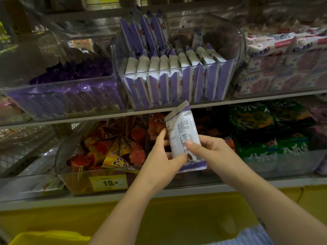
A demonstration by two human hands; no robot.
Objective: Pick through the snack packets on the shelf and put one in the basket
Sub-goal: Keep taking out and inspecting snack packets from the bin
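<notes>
A white and purple snack packet [183,133] stands upright in front of the lower shelf, its printed back facing me. My left hand [161,154] grips its left edge and bottom, thumb on the front. My right hand [207,149] pinches its right side, thumb pressed on the print. Several packets of the same kind stand in rows in a clear bin [226,96] on the upper shelf, right above. A corner of the yellow basket [46,238] shows at the bottom left.
A clear bin of dark purple packets [70,96] sits at the upper left, pink and white packets [283,68] at the upper right. The lower shelf holds orange and red snacks [109,149] and green packets [265,131]. A yellow price tag [108,182] reads 15.
</notes>
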